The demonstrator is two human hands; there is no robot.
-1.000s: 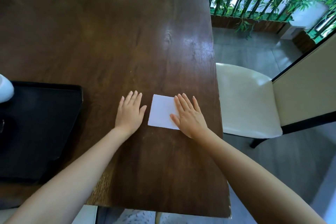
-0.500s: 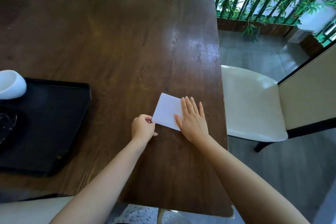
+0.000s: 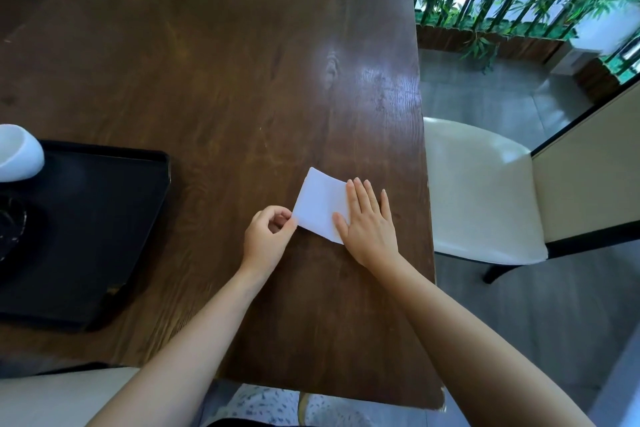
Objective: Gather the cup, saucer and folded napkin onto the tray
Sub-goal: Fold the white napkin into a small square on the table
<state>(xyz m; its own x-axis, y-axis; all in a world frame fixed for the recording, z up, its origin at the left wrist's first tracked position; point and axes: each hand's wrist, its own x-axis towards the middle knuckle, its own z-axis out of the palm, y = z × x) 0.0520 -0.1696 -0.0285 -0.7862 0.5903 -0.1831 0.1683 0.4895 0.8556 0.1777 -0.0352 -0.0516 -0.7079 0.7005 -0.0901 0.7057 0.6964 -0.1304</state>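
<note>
Right of centre on the bench (image 3: 242, 87), the folded napkin (image 3: 320, 206) lies thin, light and limp: right hand (image 3: 370, 222) presses flat, left hand (image 3: 266, 239) pinches its lower-left corner, probably the best hold.

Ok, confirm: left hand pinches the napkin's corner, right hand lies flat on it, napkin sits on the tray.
One error: the head view shows the napkin on the table, right of the tray. The left hand does pinch its corner and the right hand lies flat on it.
</note>
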